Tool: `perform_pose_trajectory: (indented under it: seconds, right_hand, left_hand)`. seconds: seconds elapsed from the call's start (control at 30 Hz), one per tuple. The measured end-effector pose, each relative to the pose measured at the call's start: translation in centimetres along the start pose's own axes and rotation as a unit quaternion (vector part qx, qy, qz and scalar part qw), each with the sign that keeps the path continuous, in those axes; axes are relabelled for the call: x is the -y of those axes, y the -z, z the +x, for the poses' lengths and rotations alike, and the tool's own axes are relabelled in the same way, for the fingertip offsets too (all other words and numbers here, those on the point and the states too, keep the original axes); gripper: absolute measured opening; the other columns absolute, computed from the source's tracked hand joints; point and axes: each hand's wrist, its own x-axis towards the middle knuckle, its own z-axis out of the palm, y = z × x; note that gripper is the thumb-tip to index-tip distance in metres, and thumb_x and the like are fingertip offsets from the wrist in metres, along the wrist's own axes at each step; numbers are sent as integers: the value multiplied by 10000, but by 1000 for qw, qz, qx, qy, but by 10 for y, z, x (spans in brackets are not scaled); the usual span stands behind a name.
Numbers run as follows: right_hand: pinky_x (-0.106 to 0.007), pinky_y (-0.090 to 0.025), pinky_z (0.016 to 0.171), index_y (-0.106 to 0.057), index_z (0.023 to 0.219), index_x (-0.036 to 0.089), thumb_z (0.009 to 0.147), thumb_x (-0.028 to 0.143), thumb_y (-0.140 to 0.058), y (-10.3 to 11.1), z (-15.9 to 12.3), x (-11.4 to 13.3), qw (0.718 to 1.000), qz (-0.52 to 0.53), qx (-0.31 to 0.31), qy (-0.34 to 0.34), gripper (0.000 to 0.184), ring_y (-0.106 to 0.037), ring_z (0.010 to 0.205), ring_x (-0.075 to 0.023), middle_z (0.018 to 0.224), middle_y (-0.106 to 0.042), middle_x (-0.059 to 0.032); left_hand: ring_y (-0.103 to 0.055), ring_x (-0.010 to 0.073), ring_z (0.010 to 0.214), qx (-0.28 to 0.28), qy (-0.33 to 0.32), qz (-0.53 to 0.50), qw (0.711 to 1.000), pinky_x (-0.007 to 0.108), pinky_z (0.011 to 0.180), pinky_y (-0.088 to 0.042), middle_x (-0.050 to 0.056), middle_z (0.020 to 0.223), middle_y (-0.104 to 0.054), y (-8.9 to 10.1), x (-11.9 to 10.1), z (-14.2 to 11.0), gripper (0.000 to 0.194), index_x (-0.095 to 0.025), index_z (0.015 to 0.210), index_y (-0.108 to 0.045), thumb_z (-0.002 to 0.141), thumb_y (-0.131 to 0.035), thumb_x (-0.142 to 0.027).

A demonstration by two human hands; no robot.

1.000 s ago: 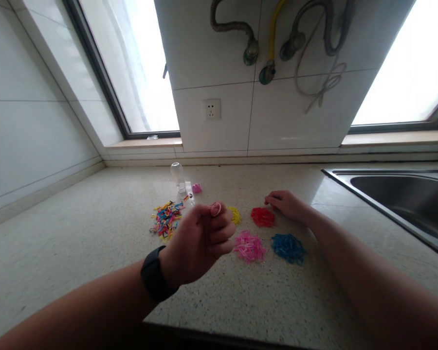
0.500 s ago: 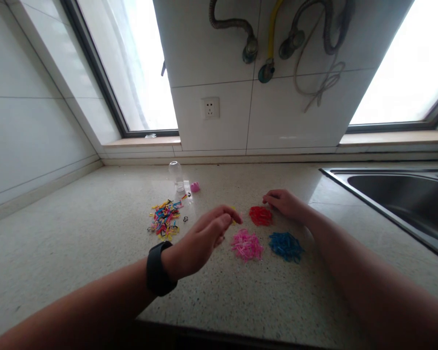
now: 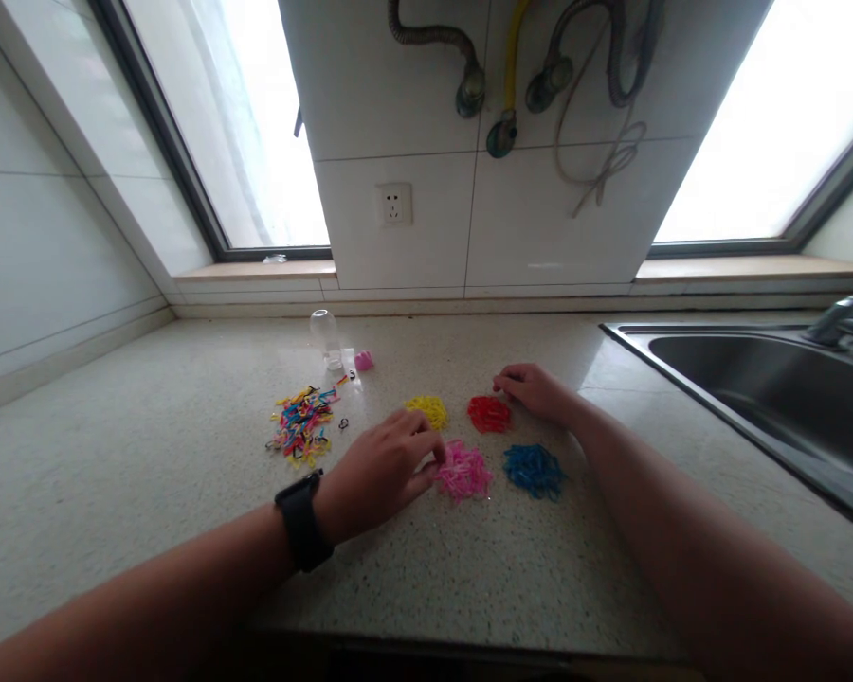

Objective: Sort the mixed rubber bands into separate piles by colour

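Note:
My left hand (image 3: 380,466), with a dark watch (image 3: 304,519) on its wrist, reaches to the left edge of a pink pile of small rubber bands (image 3: 464,471). Its thumb and forefinger are apart. Just beyond it lies a yellow pile of bands (image 3: 428,410), partly covered by the hand. My right hand (image 3: 533,390) rests behind a red pile of bands (image 3: 489,414), fingers curled together; anything between them is too small to make out. A blue pile of bands (image 3: 535,471) sits to the right of the pink one. Mixed-colour bands (image 3: 303,423) lie heaped at the left.
Behind the mixed heap are a clear plastic bottle (image 3: 324,338) and a pink cap (image 3: 364,361). A few stray bands (image 3: 344,424) lie near the heap. A steel sink (image 3: 739,379) is set into the stone counter (image 3: 185,455) at the right, with the tiled wall behind.
My left hand has turned palm down and come down to the pink pile, leaving more of the yellow pile visible. My right hand stays behind the red pile. The view has shifted slightly right.

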Motion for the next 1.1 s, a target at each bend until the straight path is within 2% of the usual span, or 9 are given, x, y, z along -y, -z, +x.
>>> perform_pose_trajectory:
  seconds: [0.13, 0.33, 0.63, 0.83, 1.0, 1.1]
  right_hand:
    - [-258, -336, 522, -721, 831, 152, 861, 442, -530, -1, 2, -4, 1000, -9, 2, 5, 348, -473, 547, -125, 611, -605, -18]
    - [-263, -344, 536, -726, 828, 149, 856, 429, -530, -1, 2, -2, 1000, -14, 0, 6, 342, -489, 564, -133, 618, -608, -21]
    - [-259, -353, 547, -724, 817, 157, 841, 426, -545, -1, 2, -2, 1000, -20, 2, 17, 324, -498, 580, -137, 621, -614, -17]
    - [-269, -352, 558, -721, 814, 157, 848, 428, -540, -1, 2, -3, 1000, -23, 1, 15, 327, -491, 566, -137, 614, -603, -15]
    - [-267, -352, 560, -720, 820, 157, 848, 437, -538, -1, 0, -1, 1000, -16, 6, 12, 335, -485, 561, -133, 619, -605, -14]
    - [-272, -355, 563, -724, 808, 160, 840, 445, -552, 0, 0, 0, 1000, -18, 3, 10, 335, -491, 564, -138, 619, -615, -20]
  left_hand:
    - [-507, 217, 958, -5, -3, 29, 1000, 378, 841, -466, 68, 1004, -551, -1, 0, 0, 102, -185, 997, -637, 929, -589, -243]
    - [-508, 209, 924, 19, -9, 57, 998, 350, 795, -463, 71, 993, -544, 0, -4, -1, 107, -179, 1007, -626, 948, -545, -216]
    - [-518, 220, 982, 22, -13, 30, 999, 370, 850, -460, 86, 1037, -572, 1, -6, -1, 109, -170, 999, -631, 941, -549, -211]
    - [-537, 209, 909, 37, -41, 1, 998, 353, 827, -444, 59, 894, -626, 8, -7, 1, 42, -166, 895, -638, 892, -603, -189]
    - [-542, 199, 847, 64, -93, 37, 993, 328, 775, -437, 48, 823, -636, 16, -12, 0, 22, -169, 846, -621, 858, -612, -153]
    - [-528, 196, 784, 59, -131, 78, 987, 319, 696, -407, 45, 762, -621, 16, -15, -1, 60, -175, 803, -604, 854, -602, -144]
